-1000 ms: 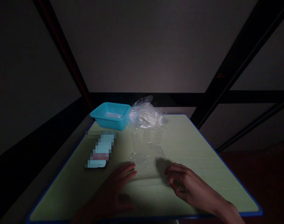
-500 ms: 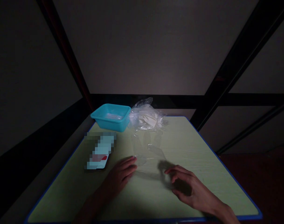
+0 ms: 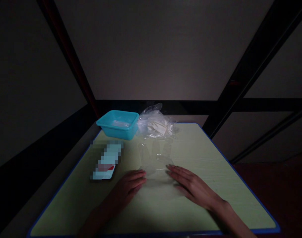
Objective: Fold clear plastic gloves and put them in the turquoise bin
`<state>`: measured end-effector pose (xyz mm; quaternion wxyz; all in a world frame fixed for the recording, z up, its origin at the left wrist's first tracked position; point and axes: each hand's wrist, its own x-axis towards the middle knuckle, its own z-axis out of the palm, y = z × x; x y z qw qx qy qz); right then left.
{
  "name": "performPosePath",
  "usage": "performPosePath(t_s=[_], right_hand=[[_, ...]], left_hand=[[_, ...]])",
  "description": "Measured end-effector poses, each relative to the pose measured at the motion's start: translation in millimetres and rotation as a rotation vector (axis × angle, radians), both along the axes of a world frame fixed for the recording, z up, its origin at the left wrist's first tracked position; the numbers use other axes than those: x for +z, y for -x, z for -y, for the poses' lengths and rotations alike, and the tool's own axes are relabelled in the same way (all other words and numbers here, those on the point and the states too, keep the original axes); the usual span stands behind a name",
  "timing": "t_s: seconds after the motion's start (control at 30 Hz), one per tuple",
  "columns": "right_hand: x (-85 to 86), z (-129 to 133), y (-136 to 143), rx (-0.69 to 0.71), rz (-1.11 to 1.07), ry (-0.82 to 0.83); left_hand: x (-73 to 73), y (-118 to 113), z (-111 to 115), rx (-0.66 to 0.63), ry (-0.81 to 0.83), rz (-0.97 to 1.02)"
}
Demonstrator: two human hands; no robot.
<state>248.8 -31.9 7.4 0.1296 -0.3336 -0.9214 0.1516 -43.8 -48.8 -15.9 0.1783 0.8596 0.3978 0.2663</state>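
A clear plastic disposable glove point(image 3: 157, 165) lies flat on the table, its fingers pointing away from me. My left hand point(image 3: 132, 185) rests at its left edge with the fingers stretched out. On the opposite edge lies my right hand point(image 3: 187, 183), fingers extended and flat, the fingertips touching the plastic. Neither hand grips anything. The glove's thin outline is faint near my palms, so its cuff is hard to make out.
A blue plastic basket point(image 3: 119, 132) with clear plastic inside stands at the back left. Beside it sits a heap of clear plastic gloves point(image 3: 153, 122). A phone point(image 3: 107, 162), partly blurred out, lies left of my left hand. The table point(image 3: 215, 185) has a blue edge.
My right hand has moved left and forward, from hovering with curled fingers to lying flat at the glove's right side. My left hand has hardly moved.
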Motion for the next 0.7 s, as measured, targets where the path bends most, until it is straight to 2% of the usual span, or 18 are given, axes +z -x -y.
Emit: performPosePath(t_s=[0.13, 0.23, 0.43, 0.57, 0.7], right_hand=[[-0.2, -7.3, 3.5, 0.055, 0.027, -0.063], [-0.3, -9.6, 3.0, 0.078, 0.031, -0.051], [3.4, -15.4, -0.4, 0.121, -0.032, 0.010], [6.7, -19.0, 0.4, 0.107, -0.127, 0.078], [8.8, -23.7, 1.5, 0.040, -0.192, 0.168]], left_hand=[[7.6, 0.6, 1.0, -0.035, 0.038, -0.041], [10.3, 0.9, -2.9, -0.073, 0.069, -0.065], [14.3, 3.8, -10.8, -0.115, 0.145, 0.086], [20.6, 2.5, -17.1, -0.055, 0.309, 0.149], [24.0, -4.7, -33.8, 0.052, 0.632, 0.224]])
